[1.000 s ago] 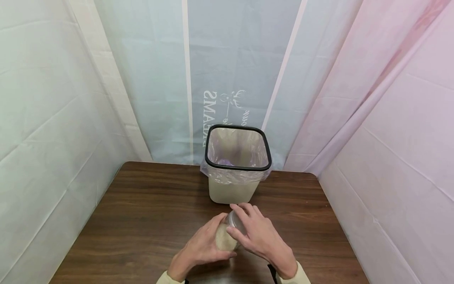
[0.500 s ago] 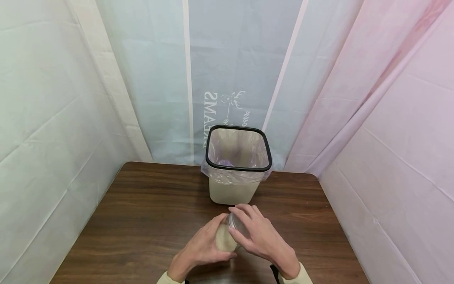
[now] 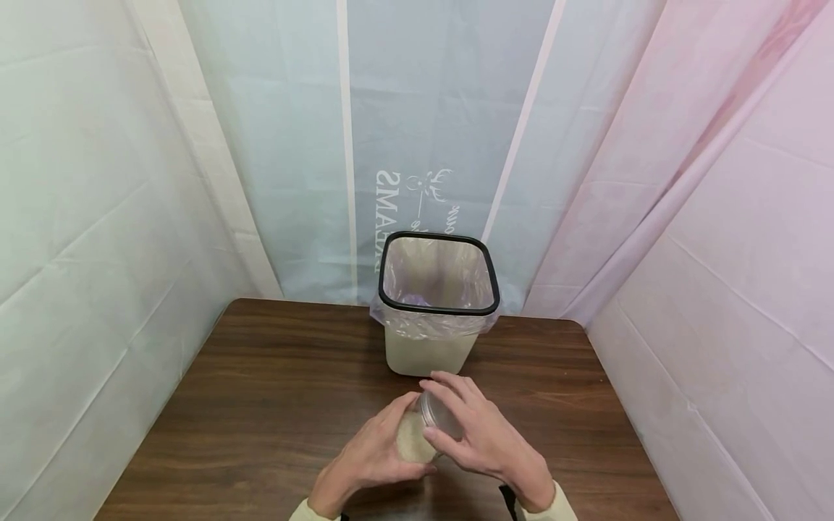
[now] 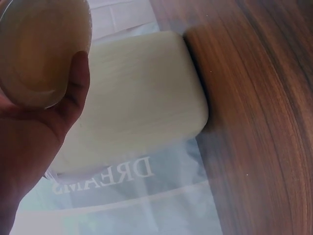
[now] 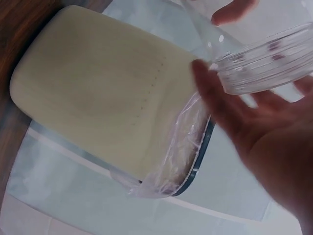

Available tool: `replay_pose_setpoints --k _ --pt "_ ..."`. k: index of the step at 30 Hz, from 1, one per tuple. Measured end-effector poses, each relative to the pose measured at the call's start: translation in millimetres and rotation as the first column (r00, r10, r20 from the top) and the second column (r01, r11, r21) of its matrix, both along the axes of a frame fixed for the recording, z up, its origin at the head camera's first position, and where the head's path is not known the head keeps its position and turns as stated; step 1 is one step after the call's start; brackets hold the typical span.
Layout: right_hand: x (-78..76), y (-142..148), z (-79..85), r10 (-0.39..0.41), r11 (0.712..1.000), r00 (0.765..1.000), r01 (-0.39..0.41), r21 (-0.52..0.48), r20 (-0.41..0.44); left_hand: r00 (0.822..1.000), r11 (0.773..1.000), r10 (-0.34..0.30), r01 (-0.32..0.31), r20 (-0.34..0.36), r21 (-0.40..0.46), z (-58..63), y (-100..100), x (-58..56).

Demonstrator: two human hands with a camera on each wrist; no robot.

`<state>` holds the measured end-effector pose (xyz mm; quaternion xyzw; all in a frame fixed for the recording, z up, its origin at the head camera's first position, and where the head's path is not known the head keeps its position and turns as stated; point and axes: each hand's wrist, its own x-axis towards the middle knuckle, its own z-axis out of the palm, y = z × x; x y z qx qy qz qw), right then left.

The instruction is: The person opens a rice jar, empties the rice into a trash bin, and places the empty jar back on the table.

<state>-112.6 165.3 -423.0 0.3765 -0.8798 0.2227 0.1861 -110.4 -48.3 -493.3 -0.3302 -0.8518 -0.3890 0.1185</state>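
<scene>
Thumb slightly shifted, the right grip pinches the ridged top of a tilted clear jar as the left grip clasps its lower part above the bench, near a lined wastebasket

Dark-brown wood-grain table, as I view it remotely through the head camera: the far corners are rounded and the grain runs from side to side. Directly upon it, near the far edge and slightly right of the middle, I observe a cream waste bin, upright, with a translucent liner and a black rim.
</scene>
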Motion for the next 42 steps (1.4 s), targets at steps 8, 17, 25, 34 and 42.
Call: replay_pose_setpoints --k 8,17,25,34,42 --pt "5.5 -6 0.5 -0.238 0.966 0.971 0.234 0.112 0.023 1.000 1.000 0.019 -0.020 -0.013 -0.013 -2.8 6 -0.8" --pt "6.0 -7 3.2 -0.271 0.955 0.962 0.266 0.133 0.020 0.999 0.999 0.032 -0.032 -0.002 -0.018 -6.7 7 0.1" --pt "1.5 -3 4.9 -0.144 0.988 0.988 0.147 0.051 -0.051 1.000 1.000 0.005 -0.005 -0.015 -0.007 -2.7 5 -1.9" --pt "-3.3 5 4.0 0.074 0.997 0.995 -0.075 -0.012 -0.062 1.000 1.000 -0.023 0.023 0.012 0.005 -2.6 2 -2.0" --pt "-0.3 5 5.6 0.031 1.000 0.999 -0.031 -0.007 0.020 0.999 0.999 -0.045 0.045 0.004 0.025 -1.1 1 -2.7"
